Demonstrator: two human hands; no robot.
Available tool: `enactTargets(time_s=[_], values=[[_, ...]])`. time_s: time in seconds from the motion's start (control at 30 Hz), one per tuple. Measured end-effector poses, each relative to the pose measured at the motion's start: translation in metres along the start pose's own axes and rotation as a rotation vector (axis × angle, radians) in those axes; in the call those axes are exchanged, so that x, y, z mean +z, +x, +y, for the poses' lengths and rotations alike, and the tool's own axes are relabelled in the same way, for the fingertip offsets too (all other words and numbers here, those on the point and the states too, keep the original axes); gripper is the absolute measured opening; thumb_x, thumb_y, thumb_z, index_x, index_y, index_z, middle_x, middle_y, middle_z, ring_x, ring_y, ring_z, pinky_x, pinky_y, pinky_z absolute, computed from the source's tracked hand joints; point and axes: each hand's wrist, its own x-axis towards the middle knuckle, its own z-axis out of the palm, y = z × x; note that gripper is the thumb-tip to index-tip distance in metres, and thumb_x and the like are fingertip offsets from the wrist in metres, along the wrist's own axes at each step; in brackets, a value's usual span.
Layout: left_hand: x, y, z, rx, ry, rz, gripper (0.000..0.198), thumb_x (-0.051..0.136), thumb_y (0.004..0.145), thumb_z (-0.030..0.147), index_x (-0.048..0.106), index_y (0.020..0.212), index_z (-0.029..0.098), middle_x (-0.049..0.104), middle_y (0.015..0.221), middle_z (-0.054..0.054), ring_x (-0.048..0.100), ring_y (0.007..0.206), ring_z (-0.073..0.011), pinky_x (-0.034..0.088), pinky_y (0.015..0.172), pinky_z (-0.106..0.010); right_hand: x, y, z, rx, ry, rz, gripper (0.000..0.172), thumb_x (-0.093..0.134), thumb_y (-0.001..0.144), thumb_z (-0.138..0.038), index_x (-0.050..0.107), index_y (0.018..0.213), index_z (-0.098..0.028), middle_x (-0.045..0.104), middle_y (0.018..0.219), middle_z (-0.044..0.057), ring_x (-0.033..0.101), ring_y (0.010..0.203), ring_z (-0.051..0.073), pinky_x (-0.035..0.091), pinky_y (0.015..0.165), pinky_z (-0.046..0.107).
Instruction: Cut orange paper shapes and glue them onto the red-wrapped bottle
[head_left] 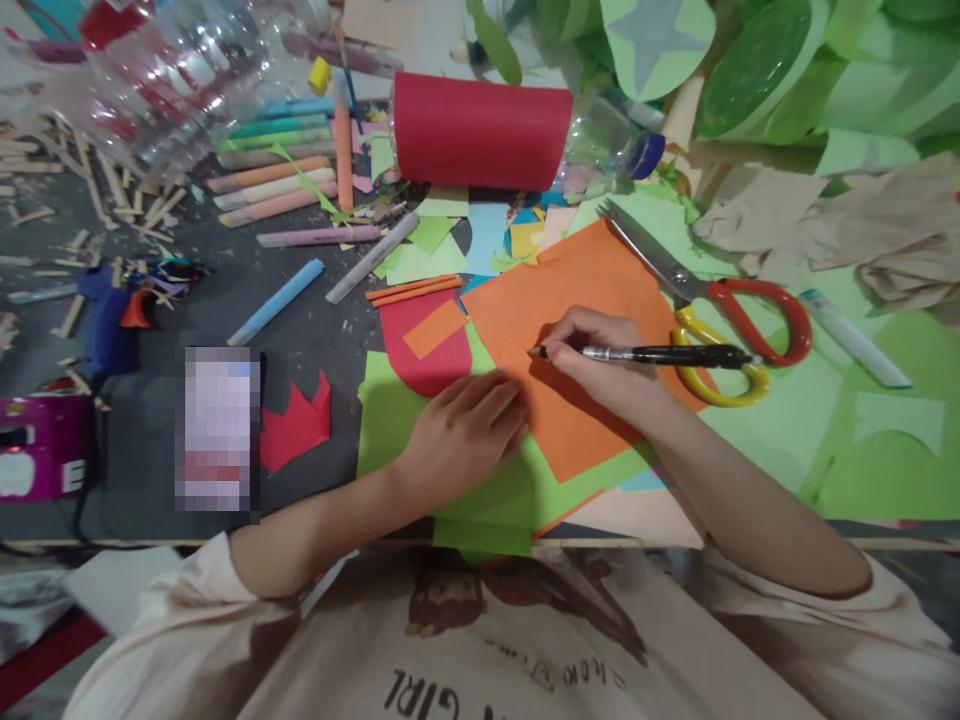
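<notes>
left fingers [496, 397] rest flat on orange paper [592, 280]; right fingers [574, 338] grip pen [667, 354], tip touching it.

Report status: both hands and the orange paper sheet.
Right hand gripping black pen, tip on orange paper sheet. Left hand flat at sheet's left edge. Red-and-yellow-handled scissors lie beside the pen.

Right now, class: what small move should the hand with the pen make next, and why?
Probably draw the pen a little way across the orange paper: the right hand has its tip on the sheet, and the left hand lies flat on the paper's edge, pinning it.
</notes>
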Motion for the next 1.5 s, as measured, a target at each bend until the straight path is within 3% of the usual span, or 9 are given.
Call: enactTargets(time_s=[1.13, 1.27, 1.33, 1.4, 1.5], values=[[0.000, 0.002, 0.001, 0.007, 0.015, 0.028, 0.016, 0.055, 0.092, 0.014, 0.070, 0.097, 0.012, 0.077, 0.102, -0.007, 0.073, 0.100, -0.0217, 0.061, 0.083, -0.032, -0.003, 0.002, 0.001, -0.014, 0.026, -0.018, 0.012, 0.058, 0.066, -0.018, 0.051, 0.056, -0.021, 0.055, 0.056, -0.004, 0.048, 0.052, 0.010, 0.036, 0.051, 0.025], [0.000, 0.001, 0.000, 0.009, 0.011, 0.034, 0.016, 0.054, 0.093, 0.014, 0.070, 0.096, 0.011, 0.077, 0.100, -0.007, 0.074, 0.099, -0.0223, 0.061, 0.080, -0.033, -0.003, 0.000, 0.008, -0.046, 0.112, 0.017, 0.013, 0.061, 0.075, -0.020, 0.057, 0.063, -0.021, 0.058, 0.057, -0.004, 0.051, 0.048, 0.010, 0.040, 0.048, 0.024], [0.000, 0.001, -0.001, 0.013, 0.007, 0.027, 0.016, 0.054, 0.093, 0.014, 0.070, 0.096, 0.012, 0.077, 0.100, -0.006, 0.074, 0.098, -0.0222, 0.061, 0.079, -0.033, -0.001, -0.002, 0.011, -0.083, 0.143, 0.092, 0.014, 0.059, 0.087, -0.029, 0.064, 0.076, -0.022, 0.067, 0.069, 0.000, 0.060, 0.054, 0.012, 0.047, 0.052, 0.027], [0.000, 0.001, -0.001, 0.017, 0.010, 0.025, 0.016, 0.054, 0.093, 0.014, 0.069, 0.096, 0.012, 0.077, 0.101, -0.007, 0.074, 0.099, -0.0224, 0.061, 0.078, -0.033, 0.000, -0.001, 0.013, -0.214, 0.036, 0.121, 0.015, 0.057, 0.093, -0.033, 0.068, 0.087, -0.024, 0.074, 0.084, 0.003, 0.069, 0.070, 0.017, 0.055, 0.065, 0.032], [0.001, 0.001, -0.002, 0.022, 0.017, 0.026, 0.015, 0.055, 0.093, 0.015, 0.069, 0.099, 0.011, 0.077, 0.105, -0.008, 0.074, 0.100, -0.0229, 0.061, 0.078, -0.034, 0.000, 0.001, 0.015, -0.490, -0.261, 0.015, 0.011, 0.060, 0.093, -0.026, 0.070, 0.093, -0.027, 0.078, 0.092, 0.005, 0.072, 0.087, 0.022, 0.056, 0.085, 0.040]])
